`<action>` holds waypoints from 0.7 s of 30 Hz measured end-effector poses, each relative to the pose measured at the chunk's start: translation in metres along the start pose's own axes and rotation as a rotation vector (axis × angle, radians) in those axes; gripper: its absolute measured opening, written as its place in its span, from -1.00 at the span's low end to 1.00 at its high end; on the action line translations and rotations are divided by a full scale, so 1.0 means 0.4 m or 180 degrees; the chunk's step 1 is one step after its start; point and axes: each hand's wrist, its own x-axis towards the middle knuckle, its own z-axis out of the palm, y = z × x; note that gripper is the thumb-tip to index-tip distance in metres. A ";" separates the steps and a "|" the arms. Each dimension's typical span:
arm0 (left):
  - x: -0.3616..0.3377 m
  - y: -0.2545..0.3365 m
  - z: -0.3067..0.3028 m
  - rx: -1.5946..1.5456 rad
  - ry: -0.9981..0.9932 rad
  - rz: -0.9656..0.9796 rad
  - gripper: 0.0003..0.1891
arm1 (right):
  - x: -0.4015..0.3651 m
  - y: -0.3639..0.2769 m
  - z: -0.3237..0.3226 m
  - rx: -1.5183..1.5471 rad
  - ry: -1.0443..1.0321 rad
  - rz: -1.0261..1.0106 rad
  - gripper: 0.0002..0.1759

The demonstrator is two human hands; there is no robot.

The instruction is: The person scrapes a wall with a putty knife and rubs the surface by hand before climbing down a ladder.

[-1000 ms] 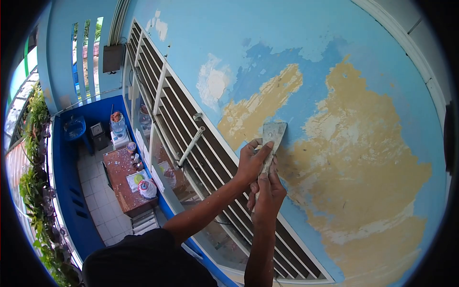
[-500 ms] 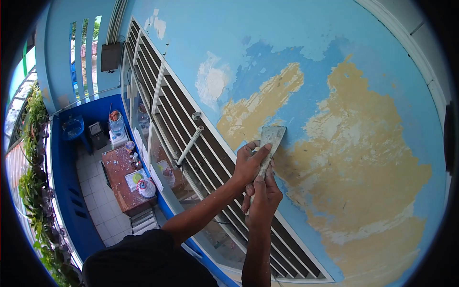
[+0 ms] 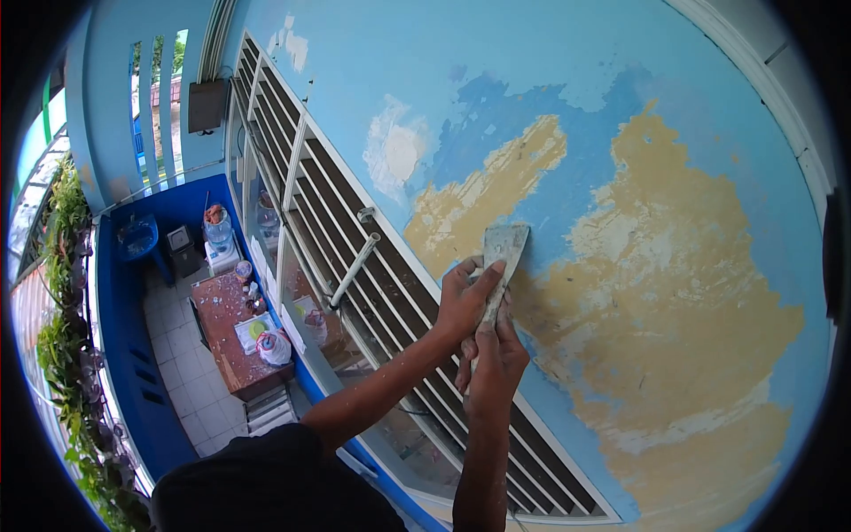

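Note:
A paint scraper (image 3: 507, 246) with a wide, stained blade lies against the blue wall (image 3: 550, 208), its edge pointing up. My left hand (image 3: 465, 297) is closed round the neck of the tool, with the thumb along the base of the blade. Lower down, my right hand (image 3: 493, 359) grips the handle, most of which is hidden by the fingers. Around the blade, the wall shows bare tan patches (image 3: 683, 293) where the paint is gone, with whitish streaks in them.
A white-framed louvred vent (image 3: 355, 275) runs diagonally beside my arms, with a pale pipe (image 3: 355, 270) sticking out. Below stands a brown table (image 3: 222, 332) bearing a plastic bag (image 3: 273, 348). A blue basin (image 3: 137, 238) and plants (image 3: 62, 355) are at the left.
The scraper blade has slid slightly upward along the wall, and both hands keep their hold. The view has shifted a little.

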 end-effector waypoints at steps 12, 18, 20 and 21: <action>-0.025 0.009 -0.001 0.0059 0.0018 -0.0089 -0.58 | -0.027 -0.007 0.001 -0.0101 0.0003 0.0098 -0.48; -0.001 0.010 0.002 -0.0093 -0.0005 0.0019 -0.63 | -0.001 -0.012 -0.006 -0.0168 -0.0060 0.0131 -0.49; -0.006 0.011 -0.001 -0.0076 -0.0002 -0.0045 -0.63 | 0.006 -0.002 -0.001 -0.0129 -0.0079 0.0073 -0.46; -0.009 0.001 -0.009 -0.0048 0.0008 -0.0043 -0.62 | 0.002 0.013 -0.002 -0.0127 -0.0080 0.0015 -0.44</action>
